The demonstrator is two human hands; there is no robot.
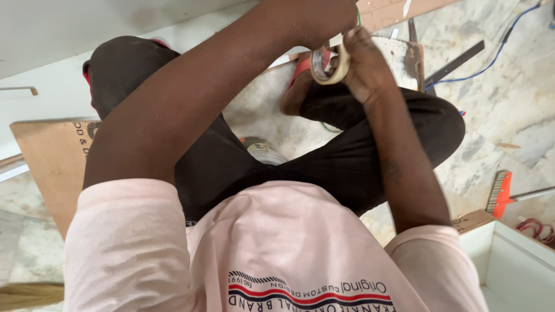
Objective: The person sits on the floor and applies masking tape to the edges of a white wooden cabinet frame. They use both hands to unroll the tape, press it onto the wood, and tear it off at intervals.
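Together, left hand point(315, 20) and right hand point(364, 63) hold one tape roll point(329, 65)

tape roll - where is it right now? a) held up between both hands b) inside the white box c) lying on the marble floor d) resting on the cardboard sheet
a: the tape roll sits off the floor, gripped by the right hand with the left hand against it from above, over the crossed legs.

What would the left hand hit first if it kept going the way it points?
Likely the roll of tape, which the left hand already seems to touch; the right hand grips it from the other side. Depth is unclear.
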